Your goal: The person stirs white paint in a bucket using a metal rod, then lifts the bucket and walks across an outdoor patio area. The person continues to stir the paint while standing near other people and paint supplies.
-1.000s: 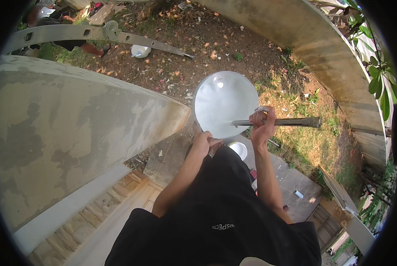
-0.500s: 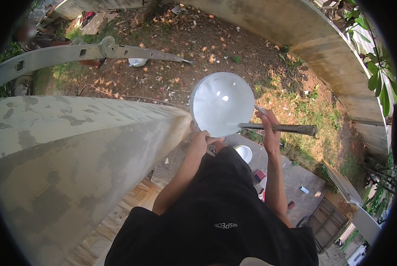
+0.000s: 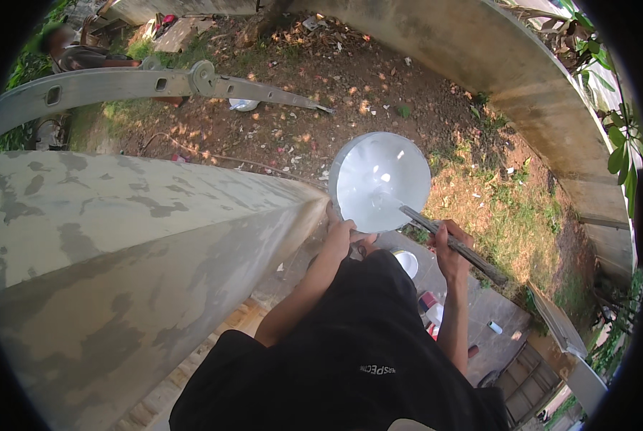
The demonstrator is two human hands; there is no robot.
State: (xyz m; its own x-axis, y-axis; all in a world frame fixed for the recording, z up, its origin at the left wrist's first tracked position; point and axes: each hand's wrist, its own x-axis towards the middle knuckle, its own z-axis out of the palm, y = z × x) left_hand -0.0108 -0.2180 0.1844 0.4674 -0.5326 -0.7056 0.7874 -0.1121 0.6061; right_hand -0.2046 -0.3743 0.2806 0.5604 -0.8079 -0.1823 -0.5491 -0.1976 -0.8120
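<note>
My left hand [image 3: 341, 234] is closed on the lower-left rim of a round pale bowl [image 3: 370, 169] with whitish, glossy contents. My right hand [image 3: 451, 248] grips a long grey stick-like tool [image 3: 482, 264], which slants from lower right up into the bowl, its upper end over the contents. The bowl is held just right of the corner of a patchy grey wall ledge [image 3: 106, 201]. Below my hands, beside my dark-clothed legs, a white bucket [image 3: 406, 264] stands on the paving.
A metal ladder [image 3: 113, 87] crosses the upper left, with another person [image 3: 75, 57] behind it and a white container [image 3: 245, 105] beyond. A concrete wall [image 3: 522, 86] curves along the right past dirt and grass. Small containers [image 3: 430, 309] lie on the paving below.
The tool has swung from level to slanting, its right end lower, and my right hand has moved down and right. The bowl sits slightly further right and lower in the picture.
</note>
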